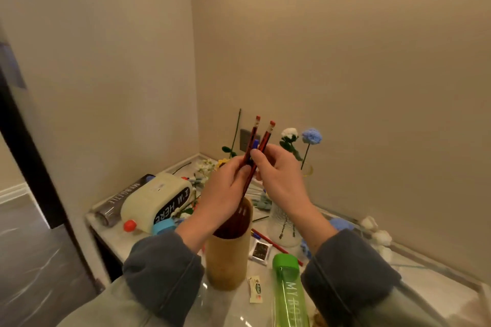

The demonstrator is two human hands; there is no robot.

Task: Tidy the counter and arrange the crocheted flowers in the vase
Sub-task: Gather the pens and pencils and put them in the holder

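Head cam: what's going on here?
The person's left hand and right hand hold two red pencils and a blue pen bunched upright over the mouth of the tan holder on the counter. A white flower and a blue flower stand behind, apparently in the clear vase. Loose flowers lie on the counter.

Red-and-black striped pencils (259, 146) — tan holder (229, 255), green bottle (289, 292), blue flower (311, 136).

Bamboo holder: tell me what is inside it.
The bamboo holder shows a dark reddish inner wall; the red pencils, gripped by the left hand and right hand, dip toward its mouth. The left hand covers part of the opening; the bottom is hidden.
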